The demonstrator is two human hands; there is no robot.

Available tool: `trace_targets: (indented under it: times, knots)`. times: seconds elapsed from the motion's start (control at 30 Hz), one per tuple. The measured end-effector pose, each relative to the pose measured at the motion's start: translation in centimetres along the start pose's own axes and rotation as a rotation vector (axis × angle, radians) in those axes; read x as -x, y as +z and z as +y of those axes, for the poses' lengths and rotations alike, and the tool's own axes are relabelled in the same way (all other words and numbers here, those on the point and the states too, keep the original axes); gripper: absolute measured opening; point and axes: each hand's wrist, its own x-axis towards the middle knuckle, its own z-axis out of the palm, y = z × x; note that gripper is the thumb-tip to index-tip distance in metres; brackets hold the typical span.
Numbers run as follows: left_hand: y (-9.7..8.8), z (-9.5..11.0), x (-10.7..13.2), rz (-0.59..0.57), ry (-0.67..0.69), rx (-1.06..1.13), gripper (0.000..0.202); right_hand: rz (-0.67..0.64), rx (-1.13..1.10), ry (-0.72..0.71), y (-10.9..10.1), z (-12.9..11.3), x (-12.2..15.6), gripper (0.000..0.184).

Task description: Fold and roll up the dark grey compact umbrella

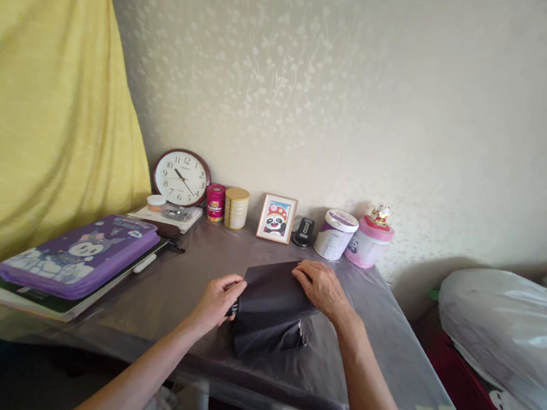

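Note:
A black, folded sheet point(271, 299), paper-like or thin cloth, is raised in front of me over the table. My left hand point(225, 298) is closed on its left edge, thumb on top. Beside those fingers a small dark patch with white marks point(233, 309) shows; I cannot make out what it is. At the sheet's upper right corner, my right hand point(318, 286) has its fingers bent over the edge, gripping it. The lower right part of the sheet is crumpled, with a shiny bit at its end. Whether anything lies inside the folds is hidden.
Clear film covers the table point(181, 294). Along the wall stand a clock point(182, 177), two tins point(235, 209), a panda picture frame point(276, 219), a black stapler-like item point(303, 232) and two tubs point(336, 235). Left lies a purple case point(80, 253); right, a plastic-covered bundle point(503, 336).

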Motion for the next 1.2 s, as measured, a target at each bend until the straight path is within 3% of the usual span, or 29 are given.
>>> trace_targets:
  times: [0.1, 0.23, 0.37, 0.5, 0.6, 0.7, 0.77, 0.9, 0.97, 1.2]
  knots:
    - [-0.2, 0.2, 0.0, 0.013, -0.03, 0.022, 0.043, 0.15, -0.049, 0.226, -0.6, 1.7, 0.4, 0.027]
    - [-0.8, 0.7, 0.0, 0.012, -0.026, 0.107, 0.056, 0.158, -0.267, 0.504, -1.4, 3.4, 1.3, 0.04]
    - [-1.3, 0.8, 0.1, -0.013, -0.026, 0.146, 0.053, 0.147, -0.46, 0.573, -1.3, 3.8, 1.7, 0.049]
    - [-1.5, 0.5, 0.0, -0.027, -0.029, 0.147, 0.049, 0.245, -0.46, 0.573, -1.1, 3.6, 1.3, 0.05]
    - [-1.7, 0.4, -0.1, -0.009, -0.023, 0.152, 0.049, 0.307, -0.482, 0.585, -1.4, 3.9, 1.3, 0.047]
    - [-2.0, 0.7, -0.2, 0.012, -0.02, 0.177, 0.049, 0.36, -0.545, 0.687, -1.4, 5.0, 1.8, 0.034]
    - [-2.2, 1.0, -0.2, 0.028, -0.018, 0.203, 0.047, 0.254, -0.585, 0.748, -1.0, 5.8, 2.4, 0.024]
    - [-2.6, 1.2, -0.3, 0.065, -0.011, 0.24, 0.045, -0.229, -0.708, 0.718, 0.8, 6.4, 4.1, 0.018]
    - [-2.7, 1.4, -0.3, 0.075, -0.006, 0.257, 0.045, -0.379, -0.785, 0.661, 1.8, 6.2, 4.8, 0.021]
    - [-2.9, 1.8, -0.2, 0.108, -0.006, 0.302, 0.045, -0.502, -0.955, 0.595, 3.8, 5.7, 5.4, 0.029]
